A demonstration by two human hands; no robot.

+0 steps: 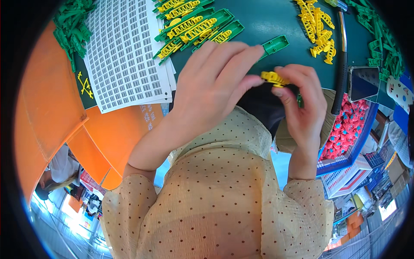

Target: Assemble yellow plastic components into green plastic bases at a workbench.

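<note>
My right hand pinches a small yellow ribbed plastic piece between thumb and fingers, in front of my body near the table edge. A bit of green shows by its palm, too hidden to name. My left hand is opposite, its thumb tip at the left end of the yellow piece and its index finger apart from the thumb. That fingertip overlaps the near end of a green trough-shaped plastic casing; whether it touches the casing is unclear. Beyond the left hand lie several green casings with yellow ribbed pieces in them.
Loose yellow pieces lie on the dark green table at the far right. Green parts are heaped at the left and right. Printed sheets lie left. A phone and a box of red items are at right.
</note>
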